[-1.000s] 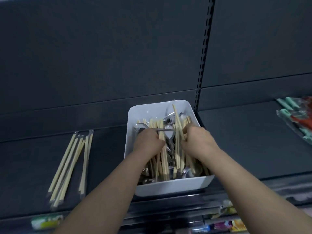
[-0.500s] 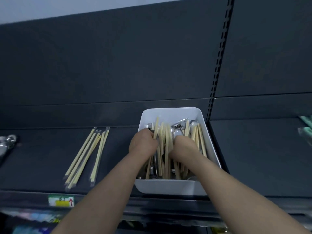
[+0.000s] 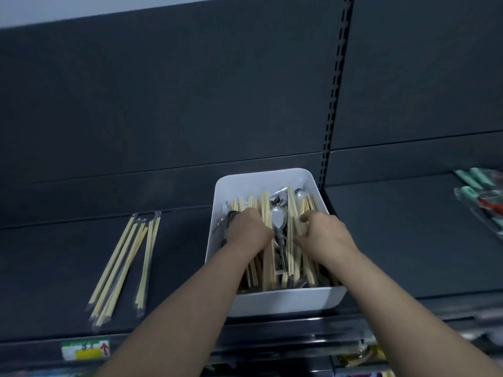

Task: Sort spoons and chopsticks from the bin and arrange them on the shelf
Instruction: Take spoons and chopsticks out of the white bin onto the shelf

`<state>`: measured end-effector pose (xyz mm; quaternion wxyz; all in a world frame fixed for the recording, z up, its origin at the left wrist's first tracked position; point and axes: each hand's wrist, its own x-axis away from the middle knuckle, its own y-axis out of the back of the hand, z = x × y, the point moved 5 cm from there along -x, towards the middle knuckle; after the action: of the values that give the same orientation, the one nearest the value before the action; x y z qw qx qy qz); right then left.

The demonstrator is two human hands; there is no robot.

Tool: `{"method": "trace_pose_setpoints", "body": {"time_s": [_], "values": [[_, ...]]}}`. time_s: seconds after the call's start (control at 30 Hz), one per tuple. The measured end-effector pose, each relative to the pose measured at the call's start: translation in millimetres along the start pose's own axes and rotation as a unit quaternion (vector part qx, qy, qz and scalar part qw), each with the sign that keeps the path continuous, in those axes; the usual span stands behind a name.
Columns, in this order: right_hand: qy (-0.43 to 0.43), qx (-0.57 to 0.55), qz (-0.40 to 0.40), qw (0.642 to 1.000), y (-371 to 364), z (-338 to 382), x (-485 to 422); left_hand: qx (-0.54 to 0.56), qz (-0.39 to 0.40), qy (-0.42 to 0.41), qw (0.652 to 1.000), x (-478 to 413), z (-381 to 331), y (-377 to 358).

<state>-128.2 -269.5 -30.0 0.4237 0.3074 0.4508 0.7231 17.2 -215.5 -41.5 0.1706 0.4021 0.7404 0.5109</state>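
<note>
1. The dark shelf [image 3: 408,240] fills the view from 9 to 3 o'clock, with a slotted upright [image 3: 330,126] rising at 1 o'clock behind it.
2. The white bin [image 3: 272,303] sits on the shelf just right of centre, its near wall at the shelf's front edge and its far right corner beside the upright's foot.
3. Your left hand [image 3: 249,229] is inside the bin at its 9 o'clock side, knuckles up and fingers curled down into the pile. The grip looks pressed together, but what it pinches is hidden under the hand, so you cannot tell.
4. Your right hand [image 3: 325,234] is inside the bin at its 3 o'clock side. The thumb and fingers are curled and partly spread, touching the tops of the sticks there; you cannot tell whether they hold any.
5. The chopsticks in the bin [image 3: 292,227] lie roughly lengthwise, from 12 to 6 o'clock, mixed over the metal pieces and between both hands.
6. The sorted chopsticks [image 3: 122,265] lie on the shelf at 9 o'clock from the bin, well apart from it, in clear sleeves and fanned slightly, with tips toward the shelf's front.
7. One spoon [image 3: 278,217] lies bowl up in the middle of the bin, between your two hands, with its handle running toward 6 o'clock.
8. Packaged goods with teal handles [image 3: 479,186] lie at the 3 o'clock edge of the shelf.
9. A price label [image 3: 84,349] sits on the shelf's front edge at 7 o'clock.
</note>
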Motion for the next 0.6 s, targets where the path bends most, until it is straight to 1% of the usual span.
{"method": "trace_pose_setpoints", "body": {"time_s": [0.07,0.13,0.23,0.33,0.47,0.6], "values": [[-0.006,-0.004,0.000,1.000,-3,2,-2,0.043,-0.010,-0.006,0.999,-2,4,7],[-0.018,-0.001,0.000,1.000,-6,5,-6,0.070,-0.046,-0.016,0.996,-2,8,17],[-0.016,0.039,0.011,0.999,-15,13,-9,0.070,-0.116,-0.038,0.990,0,13,34],[-0.018,0.067,0.019,0.997,-23,22,-10,0.079,-0.159,-0.039,0.983,0,18,44],[-0.044,0.038,0.025,0.998,-23,22,-12,0.100,-0.151,-0.041,0.983,-1,27,42],[-0.082,-0.034,-0.017,0.996,-3,14,-12,0.122,-0.147,-0.064,0.980,-3,28,41]]}}
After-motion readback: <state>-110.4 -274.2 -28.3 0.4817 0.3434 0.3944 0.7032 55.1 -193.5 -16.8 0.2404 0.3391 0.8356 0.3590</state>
